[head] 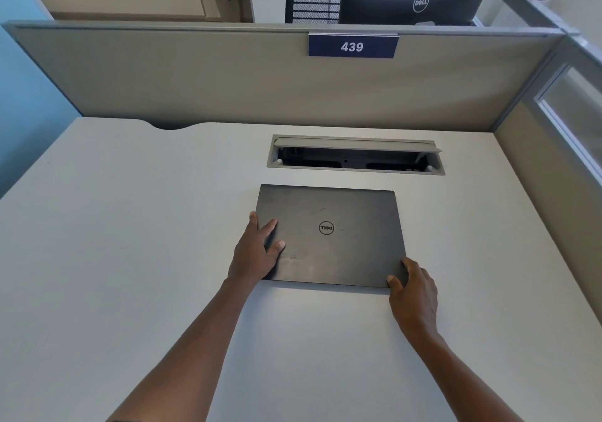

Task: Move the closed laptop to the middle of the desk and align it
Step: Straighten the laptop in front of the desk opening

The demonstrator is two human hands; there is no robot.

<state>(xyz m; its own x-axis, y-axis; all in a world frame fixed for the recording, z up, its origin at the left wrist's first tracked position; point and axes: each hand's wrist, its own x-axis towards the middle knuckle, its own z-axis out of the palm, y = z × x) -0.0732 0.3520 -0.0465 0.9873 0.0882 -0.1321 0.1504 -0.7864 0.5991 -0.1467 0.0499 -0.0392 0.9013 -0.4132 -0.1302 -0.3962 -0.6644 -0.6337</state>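
Observation:
A closed dark grey laptop [338, 236] with a round logo on its lid lies flat on the white desk [130, 258], just in front of the cable hatch. My left hand [257, 249] rests on its left edge, thumb and fingers spread over the lid. At the near right corner, my right hand [412, 288] grips the laptop, thumb on top and fingers along the right side. The laptop's edges run nearly parallel to the hatch, turned very slightly.
An open cable hatch [356, 156] is cut into the desk behind the laptop. A grey partition [228, 76] with a blue sign "439" [352, 46] closes the back; another partition [537, 174] runs along the right. A monitor [417, 1] and chair stand beyond.

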